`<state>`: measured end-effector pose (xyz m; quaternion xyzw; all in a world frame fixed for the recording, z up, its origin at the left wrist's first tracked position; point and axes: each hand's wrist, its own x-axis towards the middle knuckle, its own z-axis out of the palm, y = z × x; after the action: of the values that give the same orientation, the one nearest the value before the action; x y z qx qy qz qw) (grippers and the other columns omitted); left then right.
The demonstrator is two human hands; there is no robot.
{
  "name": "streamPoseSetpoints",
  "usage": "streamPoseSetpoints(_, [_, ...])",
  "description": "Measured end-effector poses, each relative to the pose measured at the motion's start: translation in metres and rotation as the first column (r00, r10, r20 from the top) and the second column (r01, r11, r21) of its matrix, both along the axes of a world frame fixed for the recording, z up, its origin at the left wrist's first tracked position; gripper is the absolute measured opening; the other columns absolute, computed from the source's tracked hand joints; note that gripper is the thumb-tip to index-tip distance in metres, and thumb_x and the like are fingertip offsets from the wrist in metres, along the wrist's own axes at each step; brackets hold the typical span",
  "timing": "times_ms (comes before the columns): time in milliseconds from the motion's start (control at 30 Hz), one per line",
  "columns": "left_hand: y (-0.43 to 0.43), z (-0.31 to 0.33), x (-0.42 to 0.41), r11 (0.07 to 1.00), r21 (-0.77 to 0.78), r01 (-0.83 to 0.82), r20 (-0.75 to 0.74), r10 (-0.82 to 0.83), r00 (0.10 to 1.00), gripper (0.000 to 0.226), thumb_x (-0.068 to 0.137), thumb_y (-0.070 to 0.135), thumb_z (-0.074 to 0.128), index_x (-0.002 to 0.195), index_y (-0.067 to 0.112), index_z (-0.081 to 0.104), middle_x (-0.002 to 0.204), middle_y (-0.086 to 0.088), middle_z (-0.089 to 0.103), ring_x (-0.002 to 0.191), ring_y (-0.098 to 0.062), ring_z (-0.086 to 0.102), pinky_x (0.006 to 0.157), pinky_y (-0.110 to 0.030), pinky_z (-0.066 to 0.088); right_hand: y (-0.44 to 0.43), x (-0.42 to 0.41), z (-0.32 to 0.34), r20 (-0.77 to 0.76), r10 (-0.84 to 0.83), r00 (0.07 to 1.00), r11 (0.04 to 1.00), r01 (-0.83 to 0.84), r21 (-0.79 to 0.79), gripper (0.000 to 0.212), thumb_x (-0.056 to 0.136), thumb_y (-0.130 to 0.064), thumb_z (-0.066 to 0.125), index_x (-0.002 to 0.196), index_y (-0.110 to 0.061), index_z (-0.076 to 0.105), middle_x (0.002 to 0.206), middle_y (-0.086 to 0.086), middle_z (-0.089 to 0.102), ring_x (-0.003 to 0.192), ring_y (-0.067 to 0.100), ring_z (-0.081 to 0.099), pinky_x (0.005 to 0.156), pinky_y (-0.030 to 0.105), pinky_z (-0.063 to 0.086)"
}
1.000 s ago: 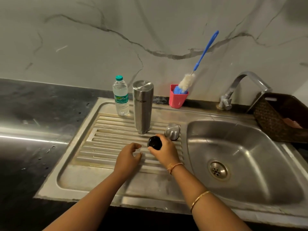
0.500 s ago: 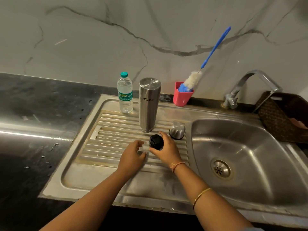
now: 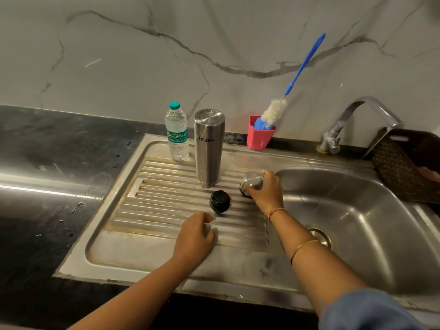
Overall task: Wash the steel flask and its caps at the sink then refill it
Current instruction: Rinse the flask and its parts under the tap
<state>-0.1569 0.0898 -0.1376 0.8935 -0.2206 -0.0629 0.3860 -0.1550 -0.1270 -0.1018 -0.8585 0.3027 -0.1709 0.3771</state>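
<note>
The steel flask (image 3: 208, 146) stands upside down on the ribbed drainboard (image 3: 166, 210), its mouth on the ribs. Just in front of it lies the black inner cap (image 3: 219, 201), with no hand on it. To its right, my right hand (image 3: 266, 194) grips the steel outer cap (image 3: 252, 182) at the drainboard's edge beside the basin. My left hand (image 3: 196, 236) rests on the drainboard below the black cap, fingers loosely curled and holding nothing.
A plastic water bottle (image 3: 177, 134) stands left of the flask. A red cup (image 3: 260, 134) holds a blue-handled bottle brush (image 3: 295, 77). The tap (image 3: 352, 120) arches over the basin (image 3: 357, 222). A dark woven basket (image 3: 409, 163) sits at far right. Black countertop (image 3: 47, 175) lies to the left.
My right hand let go of the black cap, left it on the drainboard, moved right and took hold of the steel cap. My left hand stayed near the same spot.
</note>
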Motion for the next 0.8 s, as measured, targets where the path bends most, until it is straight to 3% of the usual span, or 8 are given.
streamPoseSetpoints(133, [-0.015,0.000,-0.016,0.997,0.016,0.074,0.090,-0.075,0.993,0.020,0.085,0.019,0.063,0.105,0.018,0.060,0.094,0.010,0.051,0.093,-0.017,0.053,0.073,-0.019,0.033,-0.008,0.011,-0.007,-0.103,0.126,0.987,0.992,-0.124,0.020,0.080,0.076,-0.030,0.076,0.142,-0.012,0.033,0.139,0.013,0.043,0.126,0.031,0.042,0.103,0.038,0.037])
streamPoseSetpoints(200, [-0.024,-0.001,-0.025,0.992,0.014,0.125,0.118,-0.126,0.985,0.020,0.085,0.019,0.064,0.104,0.018,0.061,0.097,0.009,0.055,0.094,-0.016,0.053,0.073,-0.010,0.029,-0.012,0.011,-0.010,-0.113,0.155,0.981,0.988,-0.156,0.004,0.074,0.078,-0.030,0.074,0.140,-0.012,0.037,0.137,0.013,0.046,0.124,0.031,0.045,0.103,0.039,0.039])
streamPoseSetpoints(300, [-0.045,0.001,-0.038,0.987,0.011,0.160,0.135,-0.160,0.978,0.022,0.084,0.021,0.066,0.105,0.019,0.062,0.106,0.007,0.060,0.099,-0.012,0.053,0.077,-0.003,0.027,-0.025,-0.002,-0.011,-0.007,0.136,0.991,0.991,-0.136,0.018,0.058,0.077,-0.026,0.073,0.127,-0.013,0.049,0.120,0.010,0.052,0.109,0.028,0.053,0.092,0.034,0.046])
streamPoseSetpoints(400, [-0.071,0.007,-0.043,0.985,0.001,0.172,0.127,-0.171,0.977,0.022,0.084,0.019,0.066,0.105,0.017,0.061,0.108,0.003,0.061,0.101,-0.015,0.054,0.078,-0.006,0.030,-0.046,-0.018,-0.010,0.143,0.008,0.990,0.968,-0.043,0.248,0.051,0.080,-0.022,0.070,0.126,-0.017,0.050,0.116,0.006,0.051,0.104,0.022,0.053,0.085,0.028,0.044])
streamPoseSetpoints(533, [-0.121,0.022,-0.045,0.986,-0.008,0.165,0.119,-0.163,0.979,0.024,0.084,0.017,0.065,0.107,0.018,0.061,0.108,0.001,0.061,0.100,-0.017,0.056,0.082,-0.022,0.042,-0.096,-0.040,-0.006,0.198,-0.190,0.962,0.806,0.038,0.590,0.050,0.089,-0.020,0.060,0.136,-0.019,0.043,0.135,0.008,0.047,0.112,0.024,0.053,0.088,0.038,0.052])
streamPoseSetpoints(667, [-0.190,0.045,-0.049,0.986,-0.058,0.155,0.067,-0.151,0.986,0.022,0.085,0.016,0.065,0.107,0.015,0.062,0.109,-0.001,0.061,0.101,-0.015,0.056,0.086,-0.025,0.043,-0.164,-0.070,0.005,0.186,-0.272,0.944,0.694,0.059,0.717,0.046,0.089,-0.018,0.061,0.133,-0.022,0.046,0.135,0.009,0.043,0.110,0.028,0.054,0.073,0.035,0.055])
streamPoseSetpoints(800, [-0.265,0.061,-0.047,0.977,-0.147,0.151,-0.085,-0.165,0.983,0.025,0.087,0.014,0.065,0.111,0.008,0.063,0.111,-0.003,0.062,0.104,-0.017,0.059,0.086,-0.016,0.038,-0.222,-0.087,0.024,0.205,-0.326,0.923,0.637,0.054,0.769,0.047,0.088,-0.011,0.063,0.131,-0.017,0.047,0.137,0.009,0.041,0.109,0.024,0.050,0.083,0.040,0.051])
